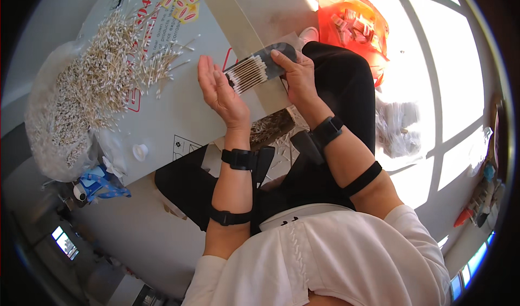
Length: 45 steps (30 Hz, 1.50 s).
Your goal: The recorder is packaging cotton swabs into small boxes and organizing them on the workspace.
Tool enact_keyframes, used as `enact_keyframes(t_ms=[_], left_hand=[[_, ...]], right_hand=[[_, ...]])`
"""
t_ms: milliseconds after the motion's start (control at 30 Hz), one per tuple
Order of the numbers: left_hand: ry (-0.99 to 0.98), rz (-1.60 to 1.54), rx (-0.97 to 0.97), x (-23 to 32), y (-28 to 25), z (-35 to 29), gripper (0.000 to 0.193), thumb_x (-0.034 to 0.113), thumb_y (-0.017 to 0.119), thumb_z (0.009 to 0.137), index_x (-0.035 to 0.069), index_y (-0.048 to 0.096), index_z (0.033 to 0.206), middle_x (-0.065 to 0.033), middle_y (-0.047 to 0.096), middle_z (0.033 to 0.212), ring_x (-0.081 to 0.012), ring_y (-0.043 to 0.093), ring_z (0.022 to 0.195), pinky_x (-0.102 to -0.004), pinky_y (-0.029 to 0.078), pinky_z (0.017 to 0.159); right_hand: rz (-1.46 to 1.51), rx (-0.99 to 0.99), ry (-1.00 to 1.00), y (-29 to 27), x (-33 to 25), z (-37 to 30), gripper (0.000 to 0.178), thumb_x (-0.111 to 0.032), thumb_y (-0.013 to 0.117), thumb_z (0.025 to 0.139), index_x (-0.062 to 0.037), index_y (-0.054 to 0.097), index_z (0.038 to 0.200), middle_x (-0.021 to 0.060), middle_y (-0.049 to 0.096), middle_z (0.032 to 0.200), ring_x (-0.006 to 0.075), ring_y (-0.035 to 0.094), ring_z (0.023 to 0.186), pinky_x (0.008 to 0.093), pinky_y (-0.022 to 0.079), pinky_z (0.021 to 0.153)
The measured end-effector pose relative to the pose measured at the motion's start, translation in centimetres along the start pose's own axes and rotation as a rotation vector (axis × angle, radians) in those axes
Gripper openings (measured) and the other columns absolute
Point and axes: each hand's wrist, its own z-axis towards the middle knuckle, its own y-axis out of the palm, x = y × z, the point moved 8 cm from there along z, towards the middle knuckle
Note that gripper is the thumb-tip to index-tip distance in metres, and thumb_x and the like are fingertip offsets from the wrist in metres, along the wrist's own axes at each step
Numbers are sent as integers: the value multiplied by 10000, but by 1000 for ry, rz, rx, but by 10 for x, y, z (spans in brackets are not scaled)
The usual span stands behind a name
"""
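My right hand (pixel 300 76) grips a dark flat pouch (pixel 274 69) by its right end, thumb on top and fingers beneath. A neat row of cotton swabs (pixel 248 75) lies side by side at the pouch's left part, white tips showing. Whether the swabs are fully inside is unclear. Beside the left end of the row, my left hand (pixel 225 95) is held up with its fingers straight and the palm turned toward the swabs. It seems to touch that end without gripping. Left of it, a large heap of loose cotton swabs (pixel 103 62) spreads over the printed board (pixel 154 135).
Yellow-and-white packets (pixel 185 1) lie at the board's far edge. A clear plastic bag (pixel 40 122) holds part of the heap. Nearer are a small white cap (pixel 140 152) and blue cloth (pixel 103 186). An orange-red bag (pixel 352 24) with small packs stands right on the floor.
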Motion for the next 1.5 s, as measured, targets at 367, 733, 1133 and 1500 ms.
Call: enact_keyframes(t_ms=[367, 733, 1133, 1500], left_hand=[[50, 352, -141, 6, 24, -1, 611, 339, 377, 1037, -29, 193, 1488, -232, 224, 1540, -316, 234, 1434, -426, 215, 1165], [31, 234, -92, 3, 18, 4, 562, 319, 355, 1041, -30, 247, 1468, -199, 229, 1543, -307, 251, 1427, -431, 215, 1169], [41, 122, -51, 1, 16, 8, 526, 277, 385, 1032, -46, 289, 1436, -207, 294, 1500, -329, 286, 1404, -447, 217, 1166], [18, 159, -57, -1, 25, 9, 537, 314, 378, 1036, -43, 295, 1430, -219, 314, 1481, -325, 317, 1387, -433, 251, 1158]], right_hand=[[-16, -27, -91, 2, -3, 1, 66, -41, 692, 847, -4, 704, 899, 19, 704, 810, 66, 629, 688, 209, 508, 640], [-46, 4, -30, 3, -4, -3, 54, -56, 689, 853, -8, 700, 875, 9, 694, 795, 50, 602, 680, 191, 466, 633], [-39, -23, -56, 4, -6, -5, 50, -57, 685, 856, -15, 697, 882, -6, 684, 799, 52, 591, 707, 203, 468, 662], [-89, 24, -52, 4, -8, -6, 50, -44, 684, 856, -5, 691, 886, 0, 691, 820, 55, 600, 717, 206, 479, 673]])
